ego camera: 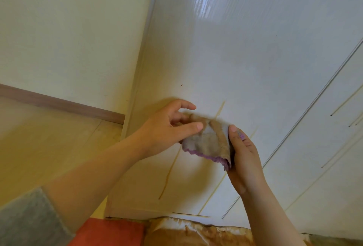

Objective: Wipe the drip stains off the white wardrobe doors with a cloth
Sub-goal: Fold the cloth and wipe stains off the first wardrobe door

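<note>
- Head view, edges and room: the white wood-grain wardrobe door [225, 59] fills the centre and upper right of the frame. Its left edge runs slantwise from top centre down to lower left, and its bottom edge lies just above the frame's lower margin.
- A thin metal-lined seam at the right parts it from a second white door panel [324, 147]. The door's face spreads wide above the hands.
- The soiled beige terry cloth with a purple underside [208, 143] is at centre frame, held in front of the lower door and stretched between both hands.
- The left hand [172, 125] pinches the cloth's left end, with its thumb on top and fingers curled behind.
- The right hand [243, 157] grips the right end, thumb pressed over the fold.
- Thin brownish-yellow drip stains [169, 171] run slantwise down the door below and beside the cloth, and darker streaks mark the right panel.
- Materials: the door is glossy, with a bright reflection at the top. The cloth is nubbly and crumpled.
- At the left are a matt cream wall [68, 29], a brown skirting strip [59, 104] and a pale wood-look floor [39, 147].
- At the bottom edge are a grey knit sleeve [25, 220], an orange fabric patch [110, 232] and a crinkled, brown-stained sheet [196, 232].
</note>
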Available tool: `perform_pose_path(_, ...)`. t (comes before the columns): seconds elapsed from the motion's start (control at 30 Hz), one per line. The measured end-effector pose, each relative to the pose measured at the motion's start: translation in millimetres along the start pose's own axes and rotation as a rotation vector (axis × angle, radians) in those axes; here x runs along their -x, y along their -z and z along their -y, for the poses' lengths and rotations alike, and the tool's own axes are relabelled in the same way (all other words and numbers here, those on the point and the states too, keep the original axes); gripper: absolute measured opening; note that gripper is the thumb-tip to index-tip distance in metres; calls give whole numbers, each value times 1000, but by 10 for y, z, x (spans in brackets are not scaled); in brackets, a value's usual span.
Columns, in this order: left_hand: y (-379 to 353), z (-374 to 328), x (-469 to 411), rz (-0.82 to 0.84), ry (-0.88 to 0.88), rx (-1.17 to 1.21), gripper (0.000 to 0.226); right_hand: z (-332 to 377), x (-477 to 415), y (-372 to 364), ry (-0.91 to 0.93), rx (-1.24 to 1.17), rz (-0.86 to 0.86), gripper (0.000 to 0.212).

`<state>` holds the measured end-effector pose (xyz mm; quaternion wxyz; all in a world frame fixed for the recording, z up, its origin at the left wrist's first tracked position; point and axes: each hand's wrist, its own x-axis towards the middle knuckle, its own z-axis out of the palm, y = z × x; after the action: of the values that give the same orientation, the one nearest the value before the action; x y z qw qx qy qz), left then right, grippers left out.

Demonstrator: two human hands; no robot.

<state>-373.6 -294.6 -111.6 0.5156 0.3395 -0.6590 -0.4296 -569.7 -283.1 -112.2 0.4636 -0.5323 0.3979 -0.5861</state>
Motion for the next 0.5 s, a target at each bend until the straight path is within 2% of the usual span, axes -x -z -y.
perform_pose_path(0.13, -44, 30, -40, -184, 40, -6, 24, 23, -5, -29, 35, 55, 3, 35)
perform_pose_path(0.23, -66, 37, -53, -298, 100, 10, 28, 33, -11, -46, 43, 63, -43, 37)
perform_pose_path(0.37, -106, -22, -27, -183, 311, 264, 42, 83, 17, -117, 113, 26, -121, 43)
perform_pose_path(0.5, -77, -16, -15, -56, 424, 414, 39, 96, 47, -139, 139, 8, -122, 59)
